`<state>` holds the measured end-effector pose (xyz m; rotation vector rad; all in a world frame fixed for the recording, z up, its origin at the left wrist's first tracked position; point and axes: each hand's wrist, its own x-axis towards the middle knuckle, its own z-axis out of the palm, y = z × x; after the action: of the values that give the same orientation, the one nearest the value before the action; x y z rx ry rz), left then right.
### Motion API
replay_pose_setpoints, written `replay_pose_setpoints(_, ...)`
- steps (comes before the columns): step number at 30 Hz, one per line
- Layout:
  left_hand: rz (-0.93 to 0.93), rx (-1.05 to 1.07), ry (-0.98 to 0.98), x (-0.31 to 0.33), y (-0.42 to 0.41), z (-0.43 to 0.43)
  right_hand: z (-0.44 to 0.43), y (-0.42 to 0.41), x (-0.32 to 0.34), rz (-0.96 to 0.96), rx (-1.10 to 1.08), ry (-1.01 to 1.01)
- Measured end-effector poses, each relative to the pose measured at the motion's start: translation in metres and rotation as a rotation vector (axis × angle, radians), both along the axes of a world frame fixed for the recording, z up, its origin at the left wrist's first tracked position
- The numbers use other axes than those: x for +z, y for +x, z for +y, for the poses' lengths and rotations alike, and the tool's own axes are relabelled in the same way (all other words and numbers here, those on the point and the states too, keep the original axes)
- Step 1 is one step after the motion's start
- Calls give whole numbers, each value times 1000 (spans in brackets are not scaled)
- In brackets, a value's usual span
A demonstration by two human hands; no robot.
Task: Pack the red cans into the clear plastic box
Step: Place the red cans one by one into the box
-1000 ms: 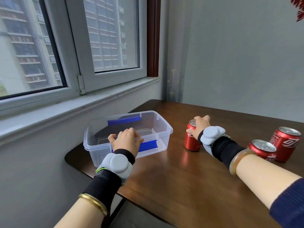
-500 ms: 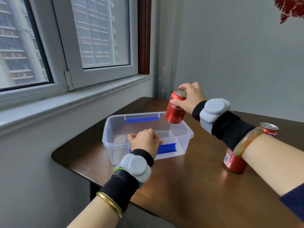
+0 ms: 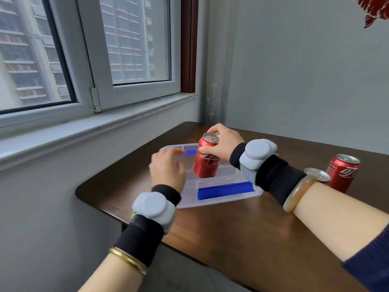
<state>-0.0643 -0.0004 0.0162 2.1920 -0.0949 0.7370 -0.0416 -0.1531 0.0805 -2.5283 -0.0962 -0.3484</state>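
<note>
Barely started: the right hand (image 3: 224, 144) gripped one red aluminium drink can (image 3: 205, 158) by its upper wall, tilted, low inside the clear plastic box with blue clips (image 3: 221, 199), not visibly set down. The left hand (image 3: 167, 168) hovered at the box's near-left edge, fingers loosely spread, holding nothing, blurred. Two more red cans (image 3: 342, 172) stood right of the box on the dark wooden table (image 3: 242, 232), unpacked.

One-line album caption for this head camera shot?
Right hand lowers a red can into the clear plastic box.
</note>
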Motion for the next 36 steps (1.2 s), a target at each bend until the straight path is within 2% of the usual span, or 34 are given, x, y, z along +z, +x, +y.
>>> replay_pose_setpoints(3, 232, 126, -107, 3, 15, 26, 15, -3, -7, 40, 26, 3)
replay_pose_setpoints(7, 480, 25, -115, -3, 27, 32, 31, -6, -17, 102, 63, -36)
replay_pose_setpoints(11, 463, -63, -64, -16, 37, 31, 39, -7, -25, 160, 68, -85)
replay_pose_setpoints(21, 421, -50, -45, -23, 43, 31, 40, -11, -39, 198, 70, -185)
replay_pose_setpoints(33, 511, -31, -184, -17, 35, 17, 36, -11, -40, 203, 88, -114)
replay_pose_setpoints(36, 501, -40, -157, -17, 35, 14, 29, -13, -39, 208, 87, -88)
